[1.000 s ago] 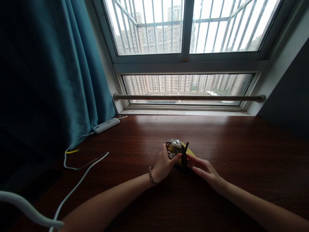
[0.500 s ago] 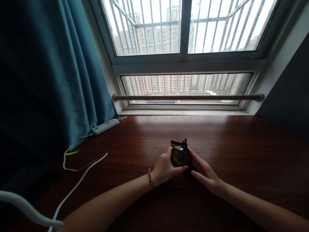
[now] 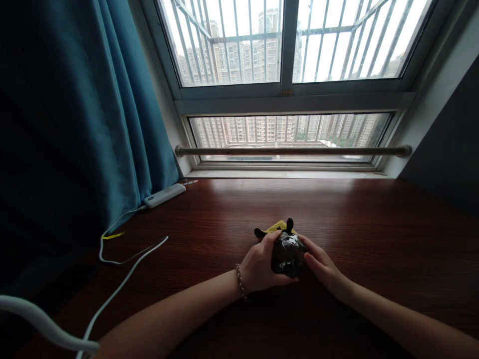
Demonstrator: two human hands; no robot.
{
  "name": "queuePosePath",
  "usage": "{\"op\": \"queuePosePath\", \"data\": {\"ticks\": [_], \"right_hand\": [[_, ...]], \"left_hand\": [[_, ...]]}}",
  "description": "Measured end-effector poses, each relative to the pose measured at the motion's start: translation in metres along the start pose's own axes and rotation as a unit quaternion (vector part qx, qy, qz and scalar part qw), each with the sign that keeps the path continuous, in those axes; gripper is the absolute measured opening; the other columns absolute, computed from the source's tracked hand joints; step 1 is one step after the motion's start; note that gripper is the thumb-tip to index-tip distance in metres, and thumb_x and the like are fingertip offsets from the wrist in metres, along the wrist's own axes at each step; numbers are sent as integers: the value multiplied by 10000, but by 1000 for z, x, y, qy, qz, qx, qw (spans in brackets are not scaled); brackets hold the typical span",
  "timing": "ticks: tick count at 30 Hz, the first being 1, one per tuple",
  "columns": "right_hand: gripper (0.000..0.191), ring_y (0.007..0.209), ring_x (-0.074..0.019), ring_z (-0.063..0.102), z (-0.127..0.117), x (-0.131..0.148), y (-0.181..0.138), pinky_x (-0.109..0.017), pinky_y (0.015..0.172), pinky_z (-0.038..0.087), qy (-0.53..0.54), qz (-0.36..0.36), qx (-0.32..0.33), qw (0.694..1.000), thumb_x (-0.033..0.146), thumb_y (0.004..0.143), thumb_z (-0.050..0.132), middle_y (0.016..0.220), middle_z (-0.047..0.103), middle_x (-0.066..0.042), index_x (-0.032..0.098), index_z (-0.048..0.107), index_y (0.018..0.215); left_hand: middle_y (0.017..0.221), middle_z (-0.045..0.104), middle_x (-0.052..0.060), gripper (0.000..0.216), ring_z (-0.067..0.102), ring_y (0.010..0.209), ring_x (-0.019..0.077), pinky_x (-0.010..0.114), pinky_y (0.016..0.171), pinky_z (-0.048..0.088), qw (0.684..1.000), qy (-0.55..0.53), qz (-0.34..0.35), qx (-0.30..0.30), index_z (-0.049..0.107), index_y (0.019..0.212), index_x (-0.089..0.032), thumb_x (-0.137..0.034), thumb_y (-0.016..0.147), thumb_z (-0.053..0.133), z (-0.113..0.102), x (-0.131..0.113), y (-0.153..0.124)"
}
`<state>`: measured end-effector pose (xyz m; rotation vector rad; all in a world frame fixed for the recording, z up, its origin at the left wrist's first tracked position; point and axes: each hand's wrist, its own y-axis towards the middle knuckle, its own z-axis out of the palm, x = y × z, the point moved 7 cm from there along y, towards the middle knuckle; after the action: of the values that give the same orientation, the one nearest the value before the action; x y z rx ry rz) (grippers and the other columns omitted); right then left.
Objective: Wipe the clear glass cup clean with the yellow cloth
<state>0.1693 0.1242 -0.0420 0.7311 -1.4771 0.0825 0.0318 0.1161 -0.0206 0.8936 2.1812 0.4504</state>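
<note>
your left hand (image 3: 262,264) and right hand (image 3: 325,268) grasp a shiny, rounded black bundle (image 3: 287,255) over a reddish-brown wood-grain tabletop (image 3: 374,224). a teal cloth curtain (image 3: 123,109) flanks the grey-framed window (image 3: 295,103).

Daylight enters through the window (image 3: 288,90) at the top of the frame, its sky (image 3: 332,15) blown out to white and the buildings (image 3: 272,25) hazy. Pale glare lies along the far part of the table (image 3: 374,234), mid-frame; the near part drops into deep shadow. The curtain (image 3: 127,104) fades almost to black at far left. Small white glints dot the dark bundle (image 3: 289,252), lower centre. Wide-angle distortion splays the window's sides and swells the cable (image 3: 41,319), lower left.
</note>
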Motion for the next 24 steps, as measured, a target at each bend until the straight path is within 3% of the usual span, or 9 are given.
{"op": "queuePosePath", "data": {"ticks": [5, 8, 11, 15, 19, 24], "right_hand": [[413, 1271, -271, 363, -2, -17, 2, -444, 1079, 244, 70, 52, -6, 996, 385, 935, 496, 1362, 422, -96, 206, 489, 1307], [401, 1252, -275, 391, -3, -21, 3, -450, 1065, 273, 94, 71, -17, 993, 365, 912, 549, 1328, 462, -89, 216, 524, 1284], [377, 1202, -273, 450, -4, -20, 4, -432, 1030, 327, 80, 80, -35, 993, 367, 899, 574, 1261, 525, -75, 231, 559, 1250], [337, 1124, -254, 520, -5, -17, 5, -376, 970, 397, 50, 86, -54, 994, 375, 893, 581, 1188, 578, -60, 224, 603, 1193], [347, 1073, -267, 551, -8, -18, 1, -387, 929, 436, 54, 93, -85, 991, 409, 891, 574, 1158, 593, -73, 203, 622, 1165], [343, 1146, -267, 505, -13, -15, -5, -431, 995, 394, 44, 85, -117, 988, 403, 929, 509, 1212, 560, -79, 214, 598, 1201]], "left_hand": [[1229, 460, 137, 890, 567, 1024, 243, 374, 823, 543, 999, 31, 5, -26, 168, 1374, -241, -356, 685, 720, -6, 2, 3], [1265, 376, 141, 836, 534, 1024, 249, 422, 858, 522, 997, 55, -4, -46, 206, 1385, -260, -312, 711, 699, -8, 7, 2], [1363, 279, 151, 798, 431, 1173, 295, 479, 965, 452, 996, 67, 3, -57, 212, 1392, -266, -290, 741, 672, -8, 9, 1], [1366, 341, 129, 853, 328, 1284, 276, 470, 1060, 367, 997, 49, 32, -46, 110, 1423, -269, -188, 758, 637, -5, 7, 2], [1383, 323, 110, 826, 326, 1293, 266, 462, 1070, 356, 999, 7, 29, -38, 186, 1402, -297, -118, 728, 628, -4, 7, 4], [1370, 297, 147, 813, 324, 1307, 288, 491, 1067, 350, 991, -74, -59, -96, 237, 1335, -236, -128, 664, 683, -8, 25, 3]]}}
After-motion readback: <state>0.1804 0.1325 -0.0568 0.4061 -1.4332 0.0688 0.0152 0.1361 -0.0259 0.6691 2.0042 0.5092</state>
